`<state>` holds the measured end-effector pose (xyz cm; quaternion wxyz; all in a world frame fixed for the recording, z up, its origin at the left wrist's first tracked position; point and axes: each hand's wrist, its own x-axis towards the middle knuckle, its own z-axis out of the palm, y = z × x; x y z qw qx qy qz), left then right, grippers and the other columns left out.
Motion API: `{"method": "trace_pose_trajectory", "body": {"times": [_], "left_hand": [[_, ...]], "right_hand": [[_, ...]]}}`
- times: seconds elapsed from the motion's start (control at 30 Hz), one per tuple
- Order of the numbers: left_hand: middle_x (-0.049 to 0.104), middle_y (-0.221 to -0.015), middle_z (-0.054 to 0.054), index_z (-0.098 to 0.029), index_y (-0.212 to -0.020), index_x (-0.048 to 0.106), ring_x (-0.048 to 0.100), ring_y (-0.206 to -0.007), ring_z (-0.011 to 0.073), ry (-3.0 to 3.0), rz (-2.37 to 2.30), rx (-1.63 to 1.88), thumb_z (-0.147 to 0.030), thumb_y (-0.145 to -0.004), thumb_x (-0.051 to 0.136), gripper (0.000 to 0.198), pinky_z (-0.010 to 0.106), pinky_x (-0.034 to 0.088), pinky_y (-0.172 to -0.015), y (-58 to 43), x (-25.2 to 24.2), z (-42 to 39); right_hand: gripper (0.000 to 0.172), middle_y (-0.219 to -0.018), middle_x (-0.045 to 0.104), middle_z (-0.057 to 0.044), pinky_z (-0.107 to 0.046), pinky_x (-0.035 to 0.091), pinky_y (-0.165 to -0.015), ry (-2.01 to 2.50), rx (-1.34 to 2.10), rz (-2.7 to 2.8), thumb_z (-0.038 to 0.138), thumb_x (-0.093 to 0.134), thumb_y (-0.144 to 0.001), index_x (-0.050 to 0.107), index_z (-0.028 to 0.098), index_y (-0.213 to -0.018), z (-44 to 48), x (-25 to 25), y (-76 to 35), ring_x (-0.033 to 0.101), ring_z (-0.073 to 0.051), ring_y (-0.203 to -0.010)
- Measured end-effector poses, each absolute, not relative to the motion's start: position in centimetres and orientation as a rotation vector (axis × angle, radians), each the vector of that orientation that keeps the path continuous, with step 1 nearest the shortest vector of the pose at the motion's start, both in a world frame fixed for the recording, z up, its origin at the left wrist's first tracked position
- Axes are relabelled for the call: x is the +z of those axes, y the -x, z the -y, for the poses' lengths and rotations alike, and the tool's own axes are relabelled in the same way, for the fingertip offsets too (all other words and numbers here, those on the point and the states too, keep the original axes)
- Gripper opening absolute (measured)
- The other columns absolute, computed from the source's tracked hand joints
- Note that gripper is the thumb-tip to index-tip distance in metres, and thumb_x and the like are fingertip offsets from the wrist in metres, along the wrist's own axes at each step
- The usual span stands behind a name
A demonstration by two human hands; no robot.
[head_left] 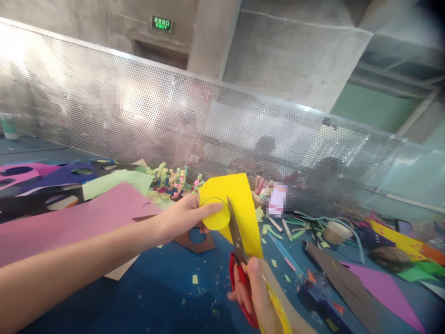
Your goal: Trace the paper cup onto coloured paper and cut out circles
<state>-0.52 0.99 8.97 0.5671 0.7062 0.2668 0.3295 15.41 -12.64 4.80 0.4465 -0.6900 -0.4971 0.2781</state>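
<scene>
My left hand (193, 213) pinches a yellow craft sheet (243, 195) above the blue table, its thumb lying across a round outlined part (215, 220) of the same colour. In my right hand (259, 283) is a pair of scissors (235, 229) with red handles. The blades point up and away, with the tip at the right edge of the round part. They look nearly together. A narrow yellow strip (276, 301) curves down beside my right wrist; where it begins is hidden.
On the left lie a large pink sheet (114, 208) and several sheets with round holes. Small pastel figures (177, 178) stand behind. To the right are a tape roll (337, 232), a dark blue tool (323, 297), a brown piece (333, 273) and scraps. A perforated metal screen (222, 120) closes the back.
</scene>
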Motion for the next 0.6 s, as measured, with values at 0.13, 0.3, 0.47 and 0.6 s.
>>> {"method": "trace_pose_trajectory", "body": {"times": [0.13,0.3,0.47,0.6], "left_hand": [[0.064,-0.066,0.001,-0.013,-0.08,0.067,0.05,-0.052,0.009,-1.704,-0.635,0.741,-0.05,-0.08,0.057,0.038,0.019,0.042,-0.05,0.8,9.3,-1.3],[0.064,-0.069,0.0,-0.015,-0.078,0.068,0.051,-0.056,0.0088,-1.726,-0.578,0.686,-0.049,-0.079,0.058,0.035,0.018,0.041,-0.05,1.2,10.0,-1.5],[0.059,-0.063,-0.001,-0.014,-0.074,0.066,0.048,-0.052,0.0074,-1.742,-0.558,0.642,-0.048,-0.079,0.059,0.035,0.017,0.038,-0.048,1.7,10.5,-1.7],[0.057,-0.057,-0.001,-0.014,-0.068,0.064,0.047,-0.048,0.0071,-1.743,-0.547,0.604,-0.047,-0.079,0.06,0.035,0.018,0.036,-0.046,2.0,10.5,-2.1]], "right_hand": [[0.058,-0.065,0.068,-0.005,-0.025,0.054,-0.072,1.793,0.696,1.133,0.077,0.041,-0.073,0.055,0.021,-0.063,13.0,5.4,-15.3,0.068,-0.02,-0.065],[0.061,-0.058,0.06,-0.001,-0.023,0.053,-0.067,1.79,0.71,1.171,0.078,0.036,-0.074,0.053,0.02,-0.067,12.8,5.2,-15.5,0.066,-0.017,-0.06],[0.056,-0.043,0.042,0.006,-0.025,0.051,-0.063,1.711,0.721,1.305,0.076,0.031,-0.078,0.046,0.023,-0.067,12.5,5.0,-15.6,0.063,-0.017,-0.055],[0.056,-0.045,0.041,0.005,-0.026,0.051,-0.063,1.712,0.757,1.321,0.075,0.028,-0.08,0.044,0.023,-0.064,12.6,5.0,-15.6,0.064,-0.018,-0.058]]}}
